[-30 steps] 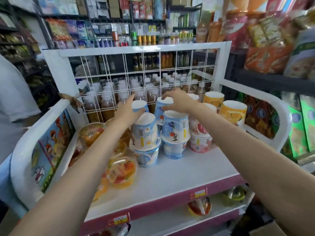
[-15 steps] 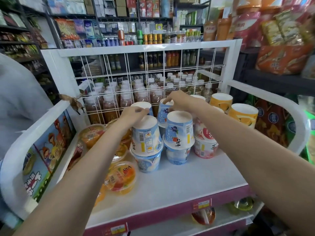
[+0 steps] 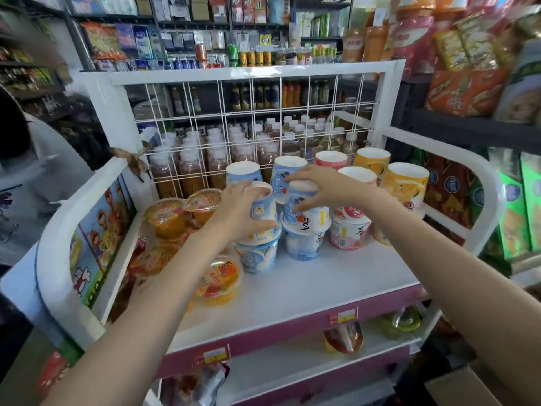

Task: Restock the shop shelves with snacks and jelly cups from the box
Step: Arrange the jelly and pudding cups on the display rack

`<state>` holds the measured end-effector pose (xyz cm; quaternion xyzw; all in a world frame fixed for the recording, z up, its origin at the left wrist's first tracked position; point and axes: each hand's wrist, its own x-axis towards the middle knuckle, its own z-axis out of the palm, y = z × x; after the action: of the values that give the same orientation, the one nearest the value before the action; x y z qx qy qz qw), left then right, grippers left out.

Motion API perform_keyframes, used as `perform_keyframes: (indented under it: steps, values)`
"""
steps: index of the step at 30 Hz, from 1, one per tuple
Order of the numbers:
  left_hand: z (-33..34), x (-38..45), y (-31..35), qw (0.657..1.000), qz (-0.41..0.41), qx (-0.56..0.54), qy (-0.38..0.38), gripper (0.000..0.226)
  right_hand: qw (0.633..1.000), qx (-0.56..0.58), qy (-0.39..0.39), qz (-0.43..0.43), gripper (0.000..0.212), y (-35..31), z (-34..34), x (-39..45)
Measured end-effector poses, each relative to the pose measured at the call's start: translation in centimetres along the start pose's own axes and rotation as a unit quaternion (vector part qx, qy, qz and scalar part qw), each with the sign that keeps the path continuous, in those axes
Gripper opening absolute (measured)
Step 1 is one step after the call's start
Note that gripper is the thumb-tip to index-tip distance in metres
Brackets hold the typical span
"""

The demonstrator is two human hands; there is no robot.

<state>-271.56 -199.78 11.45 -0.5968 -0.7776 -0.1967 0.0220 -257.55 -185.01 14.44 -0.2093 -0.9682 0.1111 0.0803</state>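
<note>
At frame centre, the left hand (image 3: pixel 241 210) curls round one upturned blue cup (image 3: pixel 262 212) stacked on another; the right hand (image 3: pixel 323 187), fingers bent, grips the neighbouring blue stack's top cup (image 3: pixel 304 209). Two more blue tops stand behind, two yellow cups (image 3: pixel 405 183) at right, four orange jelly cups (image 3: pixel 218 278) at left, all on the white shelf (image 3: pixel 307 285).

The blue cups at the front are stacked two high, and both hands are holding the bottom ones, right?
Not quite. The head view shows the blue cups stacked two high, but the left hand and right hand have their fingers round the top blue cups, not the bottom blue cups.
</note>
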Motion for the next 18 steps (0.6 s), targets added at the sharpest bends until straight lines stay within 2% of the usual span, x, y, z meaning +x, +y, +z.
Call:
perform_keyframes:
  steps: [4, 6, 8, 9, 11, 13, 14, 18]
  values:
    - [0.5, -1.5, -0.4, 0.999, -0.002, -0.034, 0.039, 0.067, 0.997, -0.068, 0.033, 0.023, 0.081, 0.4, 2.1, -0.5]
    - [0.9, -4.0, -1.0, 0.991, 0.015, -0.078, 0.107, 0.066, 0.988, -0.113, 0.098, 0.042, 0.083, 0.0, 3.5, -1.6]
    - [1.6, -7.2, -2.5, 0.986, 0.014, -0.067, 0.154, 0.068, 0.975, -0.106, 0.196, 0.013, 0.079, -1.4, 5.6, -3.3]
    - [1.9, -8.8, -3.5, 0.989, -0.01, -0.034, 0.142, 0.07, 0.966, -0.096, 0.24, -0.029, 0.074, -2.4, 6.9, -4.1]
    - [2.4, -11.5, -5.7, 0.993, -0.1, 0.056, 0.033, 0.077, 0.948, -0.087, 0.278, -0.13, 0.062, -4.6, 9.9, -5.3]
    - [2.7, -13.2, -7.4, 0.977, -0.167, 0.099, -0.084, 0.082, 0.948, -0.073, 0.241, -0.193, 0.06, -6.6, 12.4, -5.5]
    - [2.7, -13.7, -8.0, 0.973, -0.176, 0.101, -0.111, 0.083, 0.957, -0.053, 0.201, -0.202, 0.062, -7.5, 13.3, -5.3]
    - [2.5, -14.3, -8.7, 0.972, -0.189, 0.082, -0.116, 0.084, 0.988, 0.015, 0.053, -0.143, 0.066, -10.6, 16.1, -3.5]
